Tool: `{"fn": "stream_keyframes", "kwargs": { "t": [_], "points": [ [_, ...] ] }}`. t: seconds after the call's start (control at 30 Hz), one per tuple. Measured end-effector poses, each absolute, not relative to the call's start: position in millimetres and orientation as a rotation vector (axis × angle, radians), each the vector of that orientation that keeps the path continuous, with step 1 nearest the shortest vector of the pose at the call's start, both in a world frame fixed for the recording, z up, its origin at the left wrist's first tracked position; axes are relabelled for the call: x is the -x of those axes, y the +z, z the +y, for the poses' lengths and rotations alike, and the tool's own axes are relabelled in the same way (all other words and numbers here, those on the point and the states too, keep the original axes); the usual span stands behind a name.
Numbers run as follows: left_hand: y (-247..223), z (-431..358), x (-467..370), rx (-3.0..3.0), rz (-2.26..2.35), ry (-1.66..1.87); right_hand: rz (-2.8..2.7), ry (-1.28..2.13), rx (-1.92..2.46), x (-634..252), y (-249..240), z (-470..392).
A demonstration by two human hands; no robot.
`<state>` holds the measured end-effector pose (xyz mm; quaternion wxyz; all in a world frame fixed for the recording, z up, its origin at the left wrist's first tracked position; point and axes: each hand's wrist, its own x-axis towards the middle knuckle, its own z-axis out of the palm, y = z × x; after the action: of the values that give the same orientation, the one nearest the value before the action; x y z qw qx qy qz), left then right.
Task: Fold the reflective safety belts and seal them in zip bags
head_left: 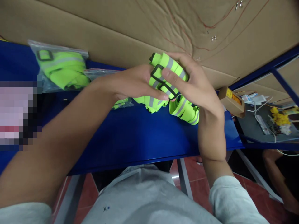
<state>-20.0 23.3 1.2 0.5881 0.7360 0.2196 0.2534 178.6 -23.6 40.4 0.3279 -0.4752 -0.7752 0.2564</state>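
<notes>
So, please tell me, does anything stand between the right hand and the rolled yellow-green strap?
Nothing visible does. The right hand already holds the rolled strap, with its thumb lying on the front. The left hand holds it from the other side. More yellow-green strap shows below, not between them.
</notes>
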Motion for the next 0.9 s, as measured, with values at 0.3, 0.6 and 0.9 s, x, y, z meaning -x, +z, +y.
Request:
{"fn": "stream_keyframes", "kwargs": {
  "t": [0.3, 0.6, 0.9],
  "points": [
    [-20.6, 33.6, 5.8, -1.226, 0.51, 0.62, -2.048, 0.394, 1.228, -183.7, 19.0, -1.4],
    [-24.5, 26.2, -2.1, -1.207, 0.559, 0.642, -1.979, 0.242, 1.105, -186.8, 13.7, 3.9],
    [-27.6, 27.8, 9.6, -1.484, 0.4, 0.563, -1.501, 0.672, 1.204, -177.5, 31.1, -5.3]
  ]
}}
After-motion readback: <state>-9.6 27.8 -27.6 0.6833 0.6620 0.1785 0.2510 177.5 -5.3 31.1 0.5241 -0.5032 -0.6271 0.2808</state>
